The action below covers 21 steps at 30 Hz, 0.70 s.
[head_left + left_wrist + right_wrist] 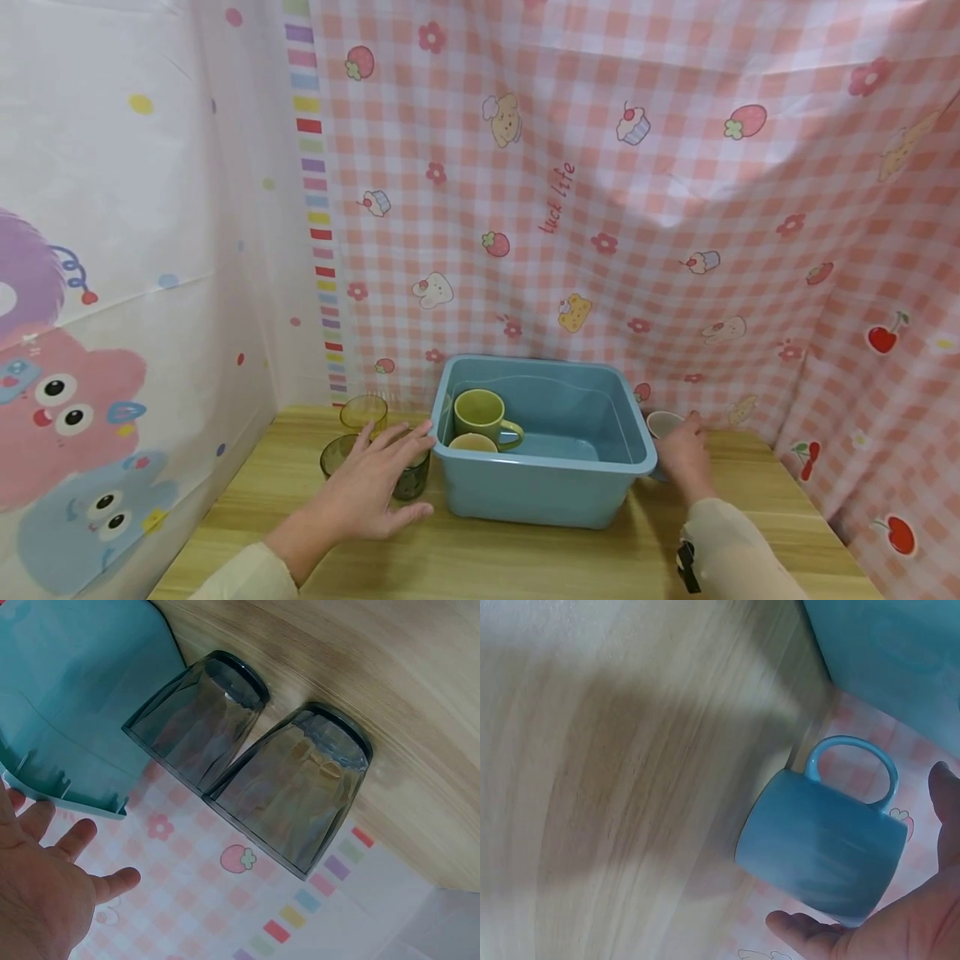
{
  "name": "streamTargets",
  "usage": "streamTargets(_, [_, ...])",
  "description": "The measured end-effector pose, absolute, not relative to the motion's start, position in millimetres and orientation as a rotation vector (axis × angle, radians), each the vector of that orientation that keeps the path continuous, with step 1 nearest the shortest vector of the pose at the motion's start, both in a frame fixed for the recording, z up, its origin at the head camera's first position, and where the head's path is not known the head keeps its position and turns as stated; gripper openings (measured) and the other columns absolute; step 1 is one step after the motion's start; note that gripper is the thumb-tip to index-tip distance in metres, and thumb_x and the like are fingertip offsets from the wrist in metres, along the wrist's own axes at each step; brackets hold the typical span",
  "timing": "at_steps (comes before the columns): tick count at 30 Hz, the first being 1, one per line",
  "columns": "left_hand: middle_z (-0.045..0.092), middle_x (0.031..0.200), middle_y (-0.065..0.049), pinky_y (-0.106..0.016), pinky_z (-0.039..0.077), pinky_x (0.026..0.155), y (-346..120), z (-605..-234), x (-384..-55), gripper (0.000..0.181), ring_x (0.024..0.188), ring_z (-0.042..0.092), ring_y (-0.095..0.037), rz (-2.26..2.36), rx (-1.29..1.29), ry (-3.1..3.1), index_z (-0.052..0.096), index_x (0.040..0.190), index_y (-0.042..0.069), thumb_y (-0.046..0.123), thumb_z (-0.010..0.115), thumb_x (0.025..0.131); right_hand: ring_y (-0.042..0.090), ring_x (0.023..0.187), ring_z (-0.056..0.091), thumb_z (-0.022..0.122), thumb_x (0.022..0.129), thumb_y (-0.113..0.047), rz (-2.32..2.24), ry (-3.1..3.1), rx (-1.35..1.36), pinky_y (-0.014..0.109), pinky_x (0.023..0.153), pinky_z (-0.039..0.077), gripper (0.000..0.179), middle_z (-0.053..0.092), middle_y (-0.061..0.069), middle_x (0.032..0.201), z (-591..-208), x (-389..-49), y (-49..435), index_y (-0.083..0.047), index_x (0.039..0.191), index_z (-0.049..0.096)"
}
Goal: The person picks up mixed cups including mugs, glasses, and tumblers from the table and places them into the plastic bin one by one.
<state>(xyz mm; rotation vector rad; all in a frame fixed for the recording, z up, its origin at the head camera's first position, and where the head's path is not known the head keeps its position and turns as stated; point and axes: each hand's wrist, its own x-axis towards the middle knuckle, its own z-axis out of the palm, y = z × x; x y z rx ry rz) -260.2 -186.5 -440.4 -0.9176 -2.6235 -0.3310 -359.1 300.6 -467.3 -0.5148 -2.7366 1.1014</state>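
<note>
My left hand is spread with fingers apart, in front of the bin's left rim. In the head view it overlaps two dark tinted glasses; the left wrist view shows these glasses side by side on the table, untouched. Right of the bin, my right hand is at a blue mug that stands upright. Fingers reach along one side of the mug, while the thumb stays apart from its rim. The mug's handle points toward the bin. Inside the blue bin are a green mug and a yellowish cup.
An amber glass stands behind the dark glasses, left of the bin. The wooden table backs onto a pink checked curtain, with a white patterned curtain along the left.
</note>
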Motion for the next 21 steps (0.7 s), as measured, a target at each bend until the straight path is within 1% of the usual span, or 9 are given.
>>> streamTargets(4, [0.041, 0.173, -0.005, -0.085, 0.03, 0.115, -186, -439, -259, 0.085, 0.149, 0.05, -0.042, -0.34, -0.915, -2.628, 0.05, 0.159, 0.015, 0.064, 0.073, 0.093, 0.074, 0.136, 0.031, 0.064, 0.096, -0.032, 1.099, -2.712, -0.56, 0.078, 0.117, 0.031, 0.105, 0.015, 0.051, 0.157, -470, -359, 297, 0.013, 0.162, -0.006])
streamTargets(8, [0.041, 0.173, -0.005, -0.085, 0.03, 0.115, -186, -439, -259, 0.086, 0.149, 0.05, -0.042, -0.346, -0.916, -2.629, 0.05, 0.159, 0.015, 0.066, 0.072, 0.094, 0.075, 0.137, 0.03, 0.064, 0.096, -0.031, 1.104, -2.684, -0.584, 0.08, 0.114, 0.032, 0.104, 0.014, 0.05, 0.159, -473, -360, 295, 0.012, 0.161, -0.005])
streamTargets(11, [0.041, 0.173, -0.005, -0.085, 0.03, 0.115, -186, -440, -260, 0.086, 0.149, 0.05, -0.041, -0.339, -0.915, -2.623, 0.05, 0.159, 0.015, 0.068, 0.07, 0.094, 0.075, 0.138, 0.029, 0.063, 0.096, -0.029, 1.12, -2.663, -0.615, 0.08, 0.115, 0.031, 0.102, 0.013, 0.049, 0.16, -475, -362, 293, 0.011, 0.161, -0.005])
streamTargets(16, [0.042, 0.172, -0.005, -0.084, 0.032, 0.114, -187, -441, -261, 0.086, 0.148, 0.051, -0.041, -0.326, -0.919, -2.608, 0.05, 0.159, 0.016, 0.069, 0.069, 0.094, 0.073, 0.138, 0.029, 0.059, 0.096, -0.023, 1.138, -2.621, -0.656, 0.079, 0.117, 0.03, 0.095, 0.015, 0.048, 0.16, -480, -364, 292, 0.011, 0.16, -0.002])
streamTargets(18, [0.042, 0.172, -0.005, -0.085, 0.032, 0.114, -187, -442, -261, 0.085, 0.147, 0.052, -0.042, -0.324, -0.92, -2.604, 0.051, 0.158, 0.015, 0.069, 0.069, 0.094, 0.072, 0.139, 0.029, 0.059, 0.096, -0.022, 1.143, -2.605, -0.662, 0.08, 0.116, 0.03, 0.094, 0.015, 0.048, 0.16, -481, -365, 291, 0.011, 0.16, -0.001])
streamTargets(21, [0.042, 0.172, -0.005, -0.085, 0.032, 0.114, -187, -442, -260, 0.085, 0.148, 0.051, -0.042, -0.323, -0.914, -2.604, 0.051, 0.158, 0.015, 0.068, 0.07, 0.094, 0.071, 0.14, 0.028, 0.06, 0.095, -0.023, 1.15, -2.605, -0.669, 0.08, 0.117, 0.03, 0.097, 0.015, 0.048, 0.161, -482, -366, 291, 0.011, 0.161, -0.003])
